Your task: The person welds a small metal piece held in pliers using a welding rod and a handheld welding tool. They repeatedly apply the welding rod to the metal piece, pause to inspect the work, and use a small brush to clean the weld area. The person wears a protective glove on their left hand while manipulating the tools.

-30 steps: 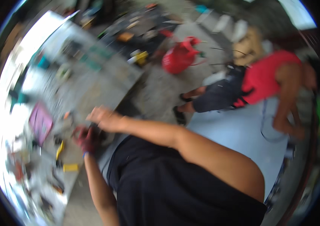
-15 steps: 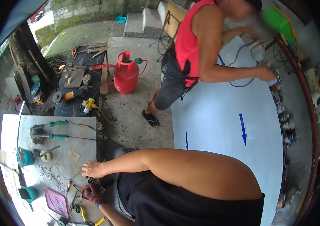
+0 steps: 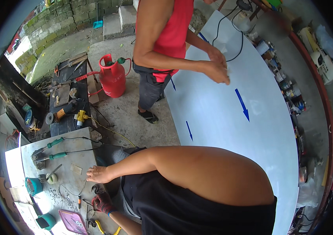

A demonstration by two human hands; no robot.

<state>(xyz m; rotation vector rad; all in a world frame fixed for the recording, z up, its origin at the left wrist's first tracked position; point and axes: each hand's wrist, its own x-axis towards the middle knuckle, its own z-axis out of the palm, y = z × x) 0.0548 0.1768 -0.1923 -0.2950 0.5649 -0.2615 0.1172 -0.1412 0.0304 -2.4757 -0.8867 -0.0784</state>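
Note:
My right hand [image 3: 98, 174], bare, is at the near edge of the metal-topped bench [image 3: 82, 135]. Its curled fingers close on a thin dark wire [image 3: 81, 192] that loops over the bench top. My left hand [image 3: 104, 203] wears a red and dark glove just below it, fingers bent; what they grip is hidden. A black hook-shaped piece [image 3: 95, 189] shows between the two hands. Close by lie an orange-handled screwdriver [image 3: 79, 202], yellow-handled pliers [image 3: 100, 227] and a pink tray [image 3: 72, 221]. Two green-handled soldering irons [image 3: 56, 155] rest on a dark block farther up the bench.
A co-worker in a red top [image 3: 170, 39] stands at a large pale sheet [image 3: 213, 113] with blue arrows. A red gas cylinder [image 3: 112, 80] stands on the floor. An angle grinder [image 3: 61, 113] lies on the dark table. Teal containers [image 3: 33, 186] sit on my bench.
The view has swung, shifting the surroundings. The co-worker has straightened and brought both hands together over the sheet. My two hands stay at nearly the same spot by the bench edge.

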